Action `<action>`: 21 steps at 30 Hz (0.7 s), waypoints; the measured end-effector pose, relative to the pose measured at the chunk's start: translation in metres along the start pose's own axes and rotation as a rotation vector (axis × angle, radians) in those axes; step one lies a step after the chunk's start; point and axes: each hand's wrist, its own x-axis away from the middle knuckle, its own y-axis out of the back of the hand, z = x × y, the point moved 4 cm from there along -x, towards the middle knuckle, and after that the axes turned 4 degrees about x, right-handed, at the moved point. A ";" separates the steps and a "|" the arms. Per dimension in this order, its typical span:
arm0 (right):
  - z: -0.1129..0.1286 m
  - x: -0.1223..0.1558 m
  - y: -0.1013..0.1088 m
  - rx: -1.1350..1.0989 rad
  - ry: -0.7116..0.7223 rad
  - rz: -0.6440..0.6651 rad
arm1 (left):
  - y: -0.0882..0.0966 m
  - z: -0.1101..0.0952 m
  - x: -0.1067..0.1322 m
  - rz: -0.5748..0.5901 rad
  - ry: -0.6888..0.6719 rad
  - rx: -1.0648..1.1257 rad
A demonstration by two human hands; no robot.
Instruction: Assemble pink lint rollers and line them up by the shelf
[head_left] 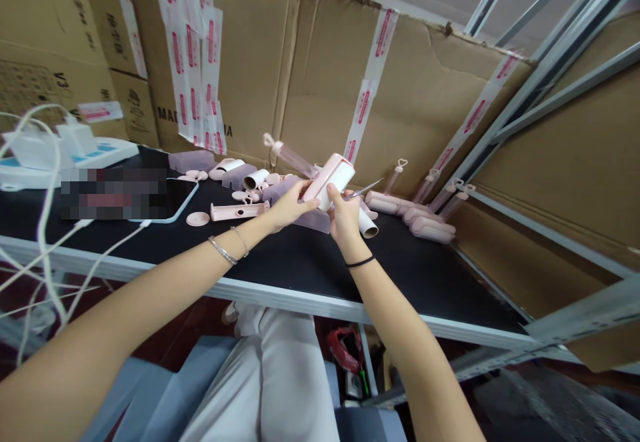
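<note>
My left hand point(296, 206) is closed around the pink casing of a lint roller point(330, 177) above the desk. A pinkish handle point(294, 159) with a loop at its end sticks out to the upper left. My right hand point(344, 214) has its thumb on the roller's white roll and its fingers closed. A thin pointed metal tool point(369, 187) juts out of the right hand, its kind hard to make out. Beneath the hands lie a cardboard-cored white roll point(368, 223) and a translucent purplish cover point(310, 219).
Lint rollers point(433, 225) with heart-looped handles lie at the right. Loose covers point(193, 161), a pink half-shell point(240, 211) and a pink disc point(199, 219) are at the left, near a tablet-like device point(175, 201) and a power strip point(107, 152) with cables. Cardboard point(320, 75) stands behind.
</note>
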 end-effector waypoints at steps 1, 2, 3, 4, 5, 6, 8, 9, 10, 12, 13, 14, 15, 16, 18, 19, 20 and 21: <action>-0.001 -0.002 0.003 0.014 0.010 -0.013 | 0.001 0.003 0.001 0.037 0.029 -0.038; -0.002 -0.004 0.004 0.032 0.015 -0.009 | 0.002 0.005 0.001 0.057 0.054 -0.074; -0.004 -0.005 0.005 0.057 0.019 0.005 | 0.004 0.006 0.002 0.069 0.071 -0.115; -0.006 -0.005 0.006 0.091 0.026 0.023 | 0.005 0.007 0.003 0.078 0.075 -0.163; -0.007 -0.005 0.006 0.133 0.040 0.038 | 0.006 0.006 0.004 0.086 0.066 -0.218; -0.008 -0.006 0.007 0.183 0.060 0.045 | 0.005 0.005 0.005 0.096 0.051 -0.274; -0.007 -0.006 0.008 0.279 0.116 0.030 | 0.003 0.001 0.007 0.110 0.031 -0.345; -0.005 -0.007 0.009 0.320 0.142 0.011 | 0.000 -0.001 0.007 0.107 0.030 -0.339; -0.004 -0.007 0.010 0.352 0.162 -0.015 | -0.003 -0.003 0.008 0.098 0.042 -0.299; 0.000 -0.008 0.012 0.402 0.188 -0.075 | -0.009 -0.005 0.008 0.069 0.119 -0.154; 0.003 -0.008 0.012 0.424 0.199 -0.099 | -0.012 -0.005 0.008 0.048 0.166 -0.075; 0.005 -0.008 0.012 0.445 0.211 -0.114 | -0.014 -0.005 0.008 0.024 0.204 -0.007; 0.008 -0.007 0.010 0.465 0.227 -0.117 | -0.016 -0.006 0.007 -0.003 0.226 0.041; 0.011 -0.006 0.009 0.482 0.246 -0.111 | -0.017 -0.006 0.006 -0.026 0.231 0.069; 0.016 -0.005 0.005 0.501 0.281 -0.084 | -0.017 -0.006 0.004 -0.059 0.211 0.094; 0.018 -0.005 0.004 0.504 0.293 -0.064 | -0.017 -0.006 0.003 -0.067 0.206 0.104; 0.019 -0.006 0.003 0.505 0.304 -0.044 | -0.017 -0.005 0.001 -0.072 0.207 0.114; 0.019 -0.007 0.002 0.504 0.314 -0.022 | -0.017 -0.005 0.000 -0.074 0.211 0.125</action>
